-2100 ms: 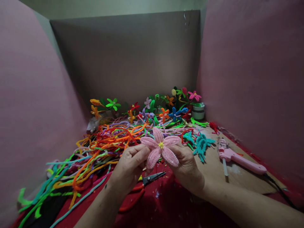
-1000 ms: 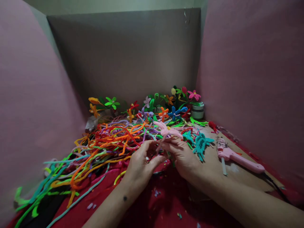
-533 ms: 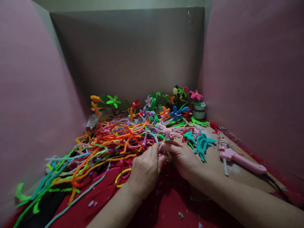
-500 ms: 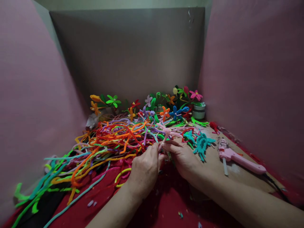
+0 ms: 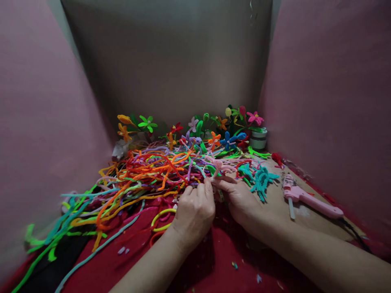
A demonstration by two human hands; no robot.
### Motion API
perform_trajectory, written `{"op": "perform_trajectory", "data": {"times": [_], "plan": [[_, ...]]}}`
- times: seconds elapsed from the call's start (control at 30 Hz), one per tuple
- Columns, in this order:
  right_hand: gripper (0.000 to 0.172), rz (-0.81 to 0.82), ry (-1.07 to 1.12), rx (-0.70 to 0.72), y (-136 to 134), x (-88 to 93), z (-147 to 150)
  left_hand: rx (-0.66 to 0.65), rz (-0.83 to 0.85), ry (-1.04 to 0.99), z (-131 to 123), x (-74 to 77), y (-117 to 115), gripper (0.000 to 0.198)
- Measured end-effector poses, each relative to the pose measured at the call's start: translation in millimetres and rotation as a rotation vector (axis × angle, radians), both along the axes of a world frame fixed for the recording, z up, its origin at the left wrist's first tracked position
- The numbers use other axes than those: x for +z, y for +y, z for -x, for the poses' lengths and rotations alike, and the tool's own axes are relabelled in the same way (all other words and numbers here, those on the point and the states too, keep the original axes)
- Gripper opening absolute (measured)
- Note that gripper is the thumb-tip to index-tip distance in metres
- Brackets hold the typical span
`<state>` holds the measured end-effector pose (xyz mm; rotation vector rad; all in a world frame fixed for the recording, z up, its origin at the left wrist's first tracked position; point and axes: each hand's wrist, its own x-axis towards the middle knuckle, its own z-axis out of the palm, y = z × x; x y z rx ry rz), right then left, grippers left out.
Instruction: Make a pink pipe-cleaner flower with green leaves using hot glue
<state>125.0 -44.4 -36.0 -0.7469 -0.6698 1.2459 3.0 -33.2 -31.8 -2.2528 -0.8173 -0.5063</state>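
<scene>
A pink pipe-cleaner flower is tilted away from me, seen edge-on just above my fingertips. My right hand pinches it from below, fingers closed around its base. My left hand is curled beside it, fingertips pressed together at the flower's stem; what those fingers grip is too small to make out. Both hands rest low over the red cloth, at the near edge of a big tangle of coloured pipe cleaners.
Finished pipe-cleaner flowers stand along the back, beside a small white pot. A teal flower and a pink glue gun lie on a cardboard sheet at right. Pink panels wall in both sides.
The pink flower was held up facing me; it has since been tipped away and lowered toward the pile. Both hands moved forward and down. The scissors seen earlier are now out of sight.
</scene>
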Motion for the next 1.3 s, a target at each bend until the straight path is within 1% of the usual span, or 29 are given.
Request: {"op": "perform_trajectory", "data": {"times": [0.1,0.2,0.37,0.5,0.6,0.67,0.77,0.83,0.93,1.0,1.13,1.2,1.3], "plan": [[0.01,0.015,0.001,0.01,1.2,-2.7,-0.4,0.029,0.038,0.029,0.4,1.2,-0.6,0.033],[0.01,0.023,-0.022,-0.012,1.9,-5.1,-0.2,0.033,0.087,0.025,0.8,3.1,-0.2,0.027],[0.009,0.021,-0.013,-0.042,-0.5,-0.3,2.6,0.067,0.107,-0.026,-0.6,5.7,-1.7,0.024],[0.009,0.012,-0.015,-0.041,-2.5,2.1,4.3,0.041,0.097,-0.044,-0.4,4.8,-0.9,0.025],[0.007,-0.012,-0.068,-0.04,-3.6,2.7,3.7,0.018,0.184,-0.129,2.8,1.4,4.3,0.022],[0.007,-0.049,-0.142,-0.021,-4.6,4.8,2.6,-0.02,0.296,-0.221,5.7,-1.0,8.4,0.021],[0.01,-0.126,-0.221,0.025,-6.2,9.3,1.0,-0.121,0.453,-0.426,8.6,-0.6,10.6,0.019],[0.011,-0.168,-0.228,0.052,-6.8,11.0,0.2,-0.18,0.556,-0.583,8.7,3.5,8.4,0.02],[0.011,-0.21,-0.205,0.069,-6.8,10.9,-0.7,-0.245,0.776,-0.781,6.7,12.3,2.8,0.019],[0.011,-0.228,-0.211,0.071,-6.6,10.9,-1.3,-0.28,0.983,-0.928,5.2,17.3,0.1,0.017],[0.012,-0.273,-0.277,0.123,-6.2,12.8,-3.5,-0.347,1.531,-1.233,5.2,23.7,-0.6,0.02],[0.016,-0.297,-0.278,0.169,-5.6,12.5,-4.7,-0.415,1.757,-1.303,7.1,26.1,0.9,0.021],[0.019,-0.313,-0.265,0.216,-4.1,9.3,-6.0,-0.514,1.987,-1.292,10.6,28.1,5.0,0.02]]}}
